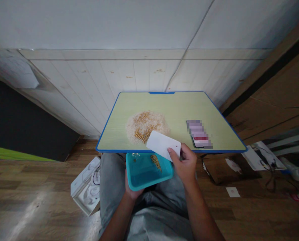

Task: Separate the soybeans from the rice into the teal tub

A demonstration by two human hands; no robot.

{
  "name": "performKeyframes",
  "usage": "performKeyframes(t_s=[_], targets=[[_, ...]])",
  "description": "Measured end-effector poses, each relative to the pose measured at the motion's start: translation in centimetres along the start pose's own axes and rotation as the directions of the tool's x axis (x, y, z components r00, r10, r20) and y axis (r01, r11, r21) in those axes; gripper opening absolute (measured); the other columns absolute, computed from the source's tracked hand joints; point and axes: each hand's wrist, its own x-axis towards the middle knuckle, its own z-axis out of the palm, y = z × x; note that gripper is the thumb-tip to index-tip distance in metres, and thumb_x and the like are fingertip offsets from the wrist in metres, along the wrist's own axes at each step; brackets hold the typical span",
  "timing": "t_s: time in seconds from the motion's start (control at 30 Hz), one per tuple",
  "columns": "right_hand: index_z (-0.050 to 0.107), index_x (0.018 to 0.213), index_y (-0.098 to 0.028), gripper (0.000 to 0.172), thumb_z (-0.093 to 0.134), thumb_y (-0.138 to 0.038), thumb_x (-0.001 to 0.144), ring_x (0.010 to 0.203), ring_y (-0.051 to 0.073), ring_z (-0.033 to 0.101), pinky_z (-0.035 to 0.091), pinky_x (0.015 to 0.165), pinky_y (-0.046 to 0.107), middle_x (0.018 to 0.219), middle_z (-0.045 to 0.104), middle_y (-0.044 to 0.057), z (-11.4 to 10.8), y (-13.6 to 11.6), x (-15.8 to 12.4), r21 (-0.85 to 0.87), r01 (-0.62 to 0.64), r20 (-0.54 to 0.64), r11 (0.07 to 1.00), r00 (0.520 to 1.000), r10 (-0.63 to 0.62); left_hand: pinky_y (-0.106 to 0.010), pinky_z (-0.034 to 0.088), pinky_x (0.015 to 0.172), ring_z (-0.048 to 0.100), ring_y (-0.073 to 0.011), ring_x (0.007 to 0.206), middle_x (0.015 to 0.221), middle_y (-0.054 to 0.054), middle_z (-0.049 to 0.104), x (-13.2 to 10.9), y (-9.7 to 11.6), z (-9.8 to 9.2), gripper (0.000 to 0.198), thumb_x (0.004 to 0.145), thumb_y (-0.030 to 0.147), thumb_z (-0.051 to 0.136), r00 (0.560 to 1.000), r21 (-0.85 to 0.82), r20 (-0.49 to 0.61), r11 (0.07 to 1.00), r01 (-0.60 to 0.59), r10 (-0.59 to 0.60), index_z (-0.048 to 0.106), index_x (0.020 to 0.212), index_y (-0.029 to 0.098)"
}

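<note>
My left hand [133, 190] grips a teal plastic tray [149, 185] from below at its left side, just under the table's front edge. Some yellow soybeans [156, 162] and a few pale grains lie inside the tray. Between the thumb and fingers of my right hand [184, 160] is a flat white plastic scraper [162, 144] with a small hole near its held end. The scraper slants over the table edge, its far end beside a pile of white rice [132, 129] mixed with soybeans [143, 133]. Most of my left fingers are hidden by the tray.
The light green table [179, 103] has a blue rim. A phone [199, 134] with a blurred screen lies on its right part. An open white box [88, 190] stands on the wooden floor to the left. Cardboard [270, 87] and cables [265, 159] are on the right.
</note>
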Motion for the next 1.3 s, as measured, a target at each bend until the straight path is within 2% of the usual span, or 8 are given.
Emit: performKeyframes(t_s=[0.2, 0.37, 0.43, 0.5, 0.57, 0.63, 0.93, 1.3], targets=[[0.073, 0.085, -0.022, 0.019, 0.081, -0.037, 0.094, 0.065, 0.018, 0.063, 0.051, 0.063, 0.028, 0.070, 0.070, -0.002, -0.8, 0.4, 0.7, 0.011, -0.020, -0.157, 1.000, 0.987, 0.021, -0.051, 0.021, 0.146, 0.078, -0.0263, 0.132, 0.139, 0.000, 0.085, -0.4, -0.3, -0.1, 0.071, 0.117, 0.057, 0.024, 1.000, 0.013, 0.016, 1.000, 0.000, -0.001, 0.088, 0.129, 0.029], [0.074, 0.087, -0.021, 0.021, 0.081, -0.039, 0.095, 0.066, 0.018, 0.064, 0.051, 0.064, 0.028, 0.072, 0.072, -0.001, -0.6, 0.1, 1.0, 0.028, -0.019, -0.183, 0.999, 0.983, 0.023, -0.052, 0.035, 0.141, 0.081, -0.0272, 0.128, 0.138, 0.000, 0.085, -0.4, -0.1, 0.6, 0.069, 0.116, 0.058, 0.027, 1.000, 0.031, -0.015, 1.000, 0.006, -0.005, 0.088, 0.130, 0.029], [0.073, 0.085, -0.021, 0.023, 0.080, -0.040, 0.096, 0.066, 0.018, 0.063, 0.051, 0.065, 0.028, 0.071, 0.070, -0.002, -0.4, 0.1, 1.0, 0.012, -0.017, -0.167, 1.000, 0.986, 0.019, -0.054, 0.043, 0.136, 0.080, -0.0295, 0.130, 0.135, 0.000, 0.087, -0.5, 0.1, 1.8, 0.070, 0.117, 0.056, 0.025, 0.998, 0.045, -0.063, 0.999, 0.013, -0.010, 0.089, 0.126, 0.028], [0.071, 0.082, -0.022, 0.025, 0.080, -0.041, 0.096, 0.065, 0.017, 0.061, 0.050, 0.066, 0.028, 0.070, 0.068, -0.003, -0.2, 0.1, 1.0, -0.005, -0.009, -0.152, 1.000, 0.988, 0.008, -0.055, 0.049, 0.131, 0.079, -0.0316, 0.132, 0.129, 0.001, 0.089, -0.7, 0.3, 3.2, 0.072, 0.117, 0.055, 0.023, 0.978, 0.059, -0.208, 0.998, 0.002, 0.010, 0.090, 0.119, 0.028], [0.069, 0.079, -0.022, 0.027, 0.080, -0.040, 0.096, 0.065, 0.016, 0.059, 0.049, 0.066, 0.028, 0.069, 0.065, -0.003, -0.2, 0.2, 1.0, -0.011, 0.001, -0.131, 1.000, 0.991, -0.002, -0.055, 0.051, 0.129, 0.077, -0.0334, 0.136, 0.125, -0.001, 0.090, -0.8, 0.3, 4.3, 0.072, 0.118, 0.053, 0.023, 0.945, 0.059, -0.325, 0.998, 0.006, 0.014, 0.089, 0.113, 0.026], [0.068, 0.079, -0.022, 0.028, 0.080, -0.040, 0.096, 0.065, 0.016, 0.059, 0.048, 0.065, 0.028, 0.069, 0.064, -0.004, -0.2, 0.1, 1.0, -0.006, 0.007, -0.105, 1.000, 0.994, -0.008, -0.056, 0.052, 0.129, 0.074, -0.0343, 0.141, 0.123, -0.002, 0.090, -0.9, 0.3, 4.9, 0.072, 0.118, 0.052, 0.023, 0.925, 0.065, -0.380, 0.998, 0.006, 0.019, 0.089, 0.112, 0.025], [0.068, 0.080, -0.022, 0.028, 0.080, -0.041, 0.096, 0.067, 0.017, 0.059, 0.050, 0.068, 0.029, 0.069, 0.063, -0.004, -0.4, 0.4, 1.1, 0.004, -0.003, -0.123, 1.000, 0.992, 0.004, -0.058, 0.050, 0.131, 0.059, -0.0401, 0.157, 0.118, -0.002, 0.090, -0.8, 0.4, 4.6, 0.068, 0.116, 0.047, 0.025, 0.933, 0.078, -0.358, 0.997, 0.016, 0.013, 0.088, 0.109, 0.022], [0.070, 0.079, -0.022, 0.026, 0.079, -0.039, 0.097, 0.066, 0.017, 0.060, 0.049, 0.065, 0.029, 0.070, 0.066, -0.003, -0.5, 0.1, 1.2, -0.010, 0.035, -0.065, 0.999, 0.997, -0.036, -0.058, 0.042, 0.138, 0.057, -0.0355, 0.161, 0.129, 0.003, 0.089, -0.6, 0.3, 3.8, 0.066, 0.116, 0.053, 0.029, 0.953, 0.129, -0.303, 0.992, 0.015, 0.025, 0.090, 0.113, 0.029]])
